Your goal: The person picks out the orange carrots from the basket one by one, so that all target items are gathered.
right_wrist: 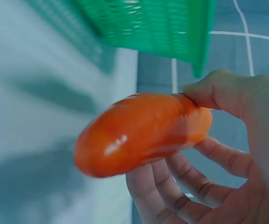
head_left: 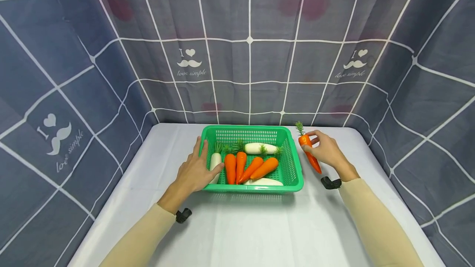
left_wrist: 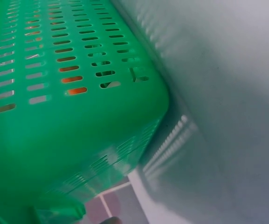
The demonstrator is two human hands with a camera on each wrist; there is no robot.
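Note:
My right hand (head_left: 325,150) pinches a carrot (head_left: 313,163) with a green leafy top, just right of the green plastic basket (head_left: 243,190). In the right wrist view the carrot (right_wrist: 129,135) lies between thumb and fingers, and its shadow falls on the tabletop. At the basket's left rim is my left hand (head_left: 194,171), its fingers extended along the side and its thumb over the inside, near a white radish (head_left: 215,166). Several orange carrots (head_left: 241,164) lie in the basket. With them are a white radish (head_left: 256,148) at the back and another (head_left: 265,182) at the front.
A white-covered table (head_left: 237,230) carries the basket. Dark grey checked cloth (head_left: 230,61) with white lines hangs behind the table and along both sides. The basket's slotted wall (left_wrist: 73,107) takes up much of the left wrist view.

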